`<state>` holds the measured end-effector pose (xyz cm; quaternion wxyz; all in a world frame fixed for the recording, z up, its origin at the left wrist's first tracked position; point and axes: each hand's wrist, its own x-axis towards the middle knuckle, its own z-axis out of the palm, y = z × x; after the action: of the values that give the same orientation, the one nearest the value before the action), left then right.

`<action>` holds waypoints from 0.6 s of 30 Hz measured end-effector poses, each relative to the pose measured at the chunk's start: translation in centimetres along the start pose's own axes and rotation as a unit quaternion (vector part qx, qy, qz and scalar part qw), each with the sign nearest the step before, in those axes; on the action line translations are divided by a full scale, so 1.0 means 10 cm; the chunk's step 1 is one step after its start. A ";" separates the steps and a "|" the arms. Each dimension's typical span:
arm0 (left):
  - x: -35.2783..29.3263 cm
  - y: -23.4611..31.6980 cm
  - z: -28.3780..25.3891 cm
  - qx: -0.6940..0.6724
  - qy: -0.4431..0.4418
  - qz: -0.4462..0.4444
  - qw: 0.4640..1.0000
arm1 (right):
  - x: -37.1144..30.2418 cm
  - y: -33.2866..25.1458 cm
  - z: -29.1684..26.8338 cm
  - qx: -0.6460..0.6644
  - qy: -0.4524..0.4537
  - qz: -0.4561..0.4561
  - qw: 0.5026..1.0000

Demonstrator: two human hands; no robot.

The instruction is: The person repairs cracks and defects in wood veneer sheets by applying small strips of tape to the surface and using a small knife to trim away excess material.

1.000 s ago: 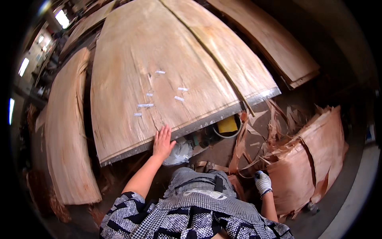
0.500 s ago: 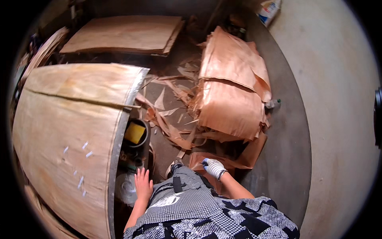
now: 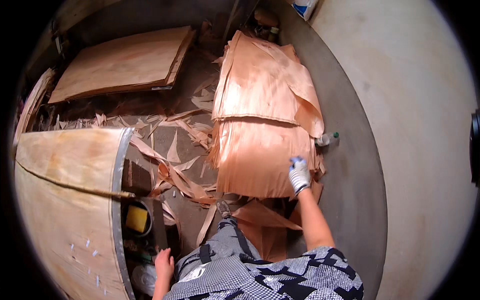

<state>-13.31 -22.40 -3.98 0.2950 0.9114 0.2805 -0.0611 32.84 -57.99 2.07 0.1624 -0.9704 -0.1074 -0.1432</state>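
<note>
My right hand [image 3: 299,176], in a white-and-grey striped glove with blue fingertips, is over the near right corner of a stack of reddish wood veneer sheets [image 3: 255,165]. Its fingers are blurred, and whether they touch the top sheet I cannot tell. Bare and low on the left, my left hand [image 3: 164,265] has its fingers a little apart and nothing in them. It is beside my leg, near a clear plastic item [image 3: 145,279] under the edge of a pale board-topped table [image 3: 65,220]. A folded or loose veneer sheet [image 3: 262,216] lies on the floor before my legs.
Torn veneer strips [image 3: 177,177] litter the floor between table and stack. A dark round container with a yellow block [image 3: 136,219] stands by the table edge. Another sheet stack [image 3: 122,62] lies far left. A clear bottle [image 3: 327,139] sits between the stack and the wall [image 3: 420,150].
My right hand has moved forward from the low sheet by my legs to the stack's near right corner. My left hand's fingers, spread before, are less extended. The view has shifted right.
</note>
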 end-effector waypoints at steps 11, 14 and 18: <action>0.56 0.80 -0.25 -0.002 -0.125 -0.200 0.972 | 2.38 1.75 0.95 -0.109 -0.119 0.061 0.985; 0.71 0.82 -0.14 -0.011 -0.161 -0.263 0.951 | 2.66 1.63 0.90 -0.167 -0.088 0.042 0.981; 0.62 1.07 -0.08 -0.036 -0.194 -0.321 0.926 | 2.91 1.56 0.95 -0.194 -0.068 0.016 0.979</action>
<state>-2.37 -26.14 0.34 0.3408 0.7318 0.4969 -0.3183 66.40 -64.41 -1.91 -0.0338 -0.9925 -0.0727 -0.0926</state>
